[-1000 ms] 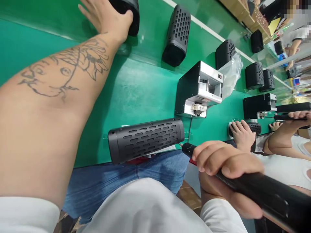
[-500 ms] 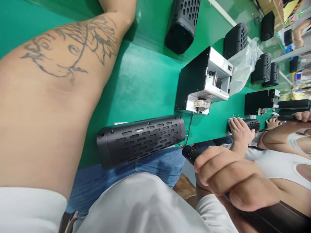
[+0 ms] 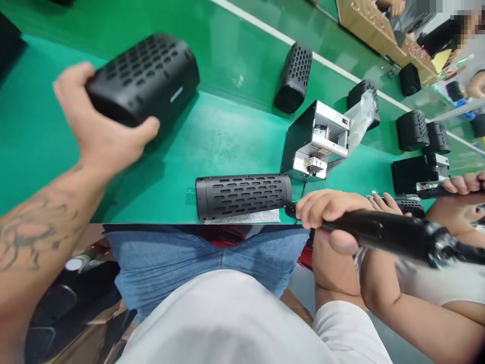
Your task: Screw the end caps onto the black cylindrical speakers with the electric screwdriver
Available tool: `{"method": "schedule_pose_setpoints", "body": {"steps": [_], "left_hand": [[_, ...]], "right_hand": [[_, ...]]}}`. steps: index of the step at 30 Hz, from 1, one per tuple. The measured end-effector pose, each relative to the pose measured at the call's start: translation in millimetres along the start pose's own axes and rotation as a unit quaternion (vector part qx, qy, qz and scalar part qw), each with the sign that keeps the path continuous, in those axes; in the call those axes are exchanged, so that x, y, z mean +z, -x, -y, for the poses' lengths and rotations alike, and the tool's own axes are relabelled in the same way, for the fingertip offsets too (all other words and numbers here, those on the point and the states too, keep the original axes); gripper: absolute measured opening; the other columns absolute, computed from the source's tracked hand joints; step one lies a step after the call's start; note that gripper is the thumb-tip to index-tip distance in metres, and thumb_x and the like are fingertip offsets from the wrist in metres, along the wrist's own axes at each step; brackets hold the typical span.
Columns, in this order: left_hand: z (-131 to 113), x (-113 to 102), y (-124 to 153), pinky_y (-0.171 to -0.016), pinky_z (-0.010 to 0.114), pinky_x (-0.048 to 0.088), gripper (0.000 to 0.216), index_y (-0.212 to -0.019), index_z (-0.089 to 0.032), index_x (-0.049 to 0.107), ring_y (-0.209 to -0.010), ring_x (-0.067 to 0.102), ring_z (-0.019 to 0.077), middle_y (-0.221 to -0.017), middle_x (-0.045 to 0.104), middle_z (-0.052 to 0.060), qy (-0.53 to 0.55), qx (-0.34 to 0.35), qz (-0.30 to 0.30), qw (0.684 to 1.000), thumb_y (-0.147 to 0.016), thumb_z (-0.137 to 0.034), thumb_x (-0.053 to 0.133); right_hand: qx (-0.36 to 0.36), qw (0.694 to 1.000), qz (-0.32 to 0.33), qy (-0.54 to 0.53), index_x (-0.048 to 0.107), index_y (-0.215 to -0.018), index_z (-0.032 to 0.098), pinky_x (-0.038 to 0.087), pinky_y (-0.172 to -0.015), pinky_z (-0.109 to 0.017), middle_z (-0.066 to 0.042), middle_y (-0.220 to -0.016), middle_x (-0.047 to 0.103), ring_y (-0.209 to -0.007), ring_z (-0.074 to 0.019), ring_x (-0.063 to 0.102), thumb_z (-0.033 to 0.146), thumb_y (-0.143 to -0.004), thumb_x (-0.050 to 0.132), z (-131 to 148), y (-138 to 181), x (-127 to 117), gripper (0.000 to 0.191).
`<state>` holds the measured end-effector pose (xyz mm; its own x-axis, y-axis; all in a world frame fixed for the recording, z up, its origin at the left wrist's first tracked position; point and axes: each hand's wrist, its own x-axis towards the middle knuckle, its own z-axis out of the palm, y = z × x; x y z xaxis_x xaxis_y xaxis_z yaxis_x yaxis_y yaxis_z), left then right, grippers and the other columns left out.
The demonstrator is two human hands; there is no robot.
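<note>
With right hand (image 3: 329, 212), grips black cylindrical tool (image 3: 390, 231) at four o'clock; with left hand (image 3: 102, 135), black perforated boxy casing (image 3: 161, 83) at ten, probably rigid, best spanned across one end.

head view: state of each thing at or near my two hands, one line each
left hand: gripping the held perforated casing
held perforated casing: tilted; contact with green table unclear
right hand: wrapped around the electric screwdriver
electric screwdriver: nose beside an end of the lying perforated casing
lying perforated casing: slotted face toward the camera
bubble wrap: flat, partly under it
screw feeder: upright; power unclear
plastic bag: crumpled
</note>
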<state>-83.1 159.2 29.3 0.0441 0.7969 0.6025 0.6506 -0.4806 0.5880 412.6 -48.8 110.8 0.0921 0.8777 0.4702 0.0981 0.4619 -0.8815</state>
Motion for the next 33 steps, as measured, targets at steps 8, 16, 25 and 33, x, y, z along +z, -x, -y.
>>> {"method": "schedule_pose_setpoints", "body": {"steps": [8, 16, 25, 33], "left_hand": [[-57.4, -103.3, 113.8, -0.091, 0.054, 0.036, 0.095, -0.150, -0.009, 0.043, -0.165, 0.047, 0.0580, -0.132, 0.052, 0.009, -0.076, -0.071, 0.030, 0.994, -0.109, -0.093, 0.064], [-78.9, -88.6, 138.1, -0.088, 0.086, 0.047, 0.072, -0.161, -0.022, 0.045, -0.175, 0.034, 0.0686, -0.172, 0.047, 0.019, -0.056, 0.015, 0.015, 0.998, -0.112, -0.064, 0.077], [-126.6, 33.6, 121.4, -0.143, 0.079, 0.044, 0.112, -0.185, -0.030, 0.035, -0.179, 0.040, 0.0538, -0.190, 0.039, 0.024, 0.120, 0.059, 0.222, 0.966, -0.093, -0.047, 0.097], [-109.8, 38.0, 135.2, -0.136, 0.067, 0.057, 0.103, -0.177, -0.030, 0.049, -0.161, 0.064, 0.0457, -0.171, 0.061, 0.019, 0.183, 0.076, 0.200, 0.960, -0.089, -0.043, 0.101]], "right_hand": [[-0.045, 0.992, 0.057, -0.107, 0.067, -0.083, 0.033, 0.044, -0.040, -0.031, 0.009, -0.050, 0.054, -0.033, -0.0124, 0.047, 0.059, -0.090, 0.094, 24.6, -32.2, 71.0, 0.038], [-0.035, 0.993, 0.055, -0.102, 0.070, -0.092, 0.032, 0.051, -0.042, -0.032, 0.010, -0.052, 0.060, -0.035, -0.0140, 0.051, 0.061, -0.092, 0.094, 24.1, -31.0, 70.8, 0.037], [-0.126, 0.988, -0.068, -0.063, 0.074, -0.099, 0.031, 0.052, -0.040, -0.030, 0.011, -0.056, 0.059, -0.035, -0.0137, 0.052, 0.074, -0.097, 0.086, 41.6, -73.8, 24.2, 0.044], [-0.119, 0.963, -0.227, 0.081, 0.063, -0.087, 0.029, 0.051, -0.042, -0.031, 0.010, -0.055, 0.060, -0.038, -0.0150, 0.056, 0.077, -0.092, 0.088, -20.8, -111.2, 1.9, 0.054]]}}
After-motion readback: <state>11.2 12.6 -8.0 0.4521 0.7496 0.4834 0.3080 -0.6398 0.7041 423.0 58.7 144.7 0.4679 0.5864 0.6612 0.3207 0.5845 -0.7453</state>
